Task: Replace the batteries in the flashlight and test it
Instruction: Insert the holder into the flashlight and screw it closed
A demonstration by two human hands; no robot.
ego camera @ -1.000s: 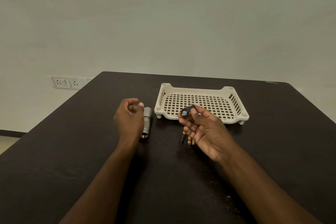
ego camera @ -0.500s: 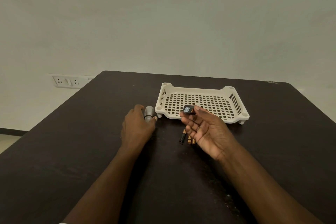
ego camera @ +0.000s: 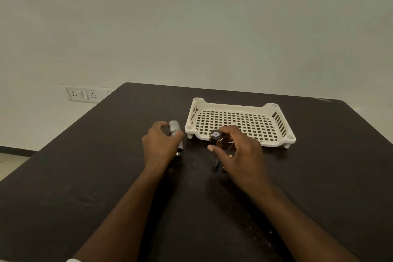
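Note:
The silver flashlight body [ego camera: 174,127] lies on the dark table [ego camera: 85,176] to the left of the basket, its open end toward me. My left hand [ego camera: 159,147] is closed around its middle from above, thumb on the right side. My right hand [ego camera: 238,155] holds a black battery holder [ego camera: 215,136] upright between thumb and fingers, its metal contact facing up, with copper-coloured cells showing in it. Loose batteries [ego camera: 216,164] lie on the table just under my right hand, partly hidden by it.
A cream plastic basket [ego camera: 234,107] with a slotted floor stands behind my hands, with nothing in it. A wall socket plate [ego camera: 83,94] is on the wall beyond the table's left edge.
My left hand has come down and closed around the flashlight body. My right hand has turned palm-down and lowered, curling its fingers around the battery holder.

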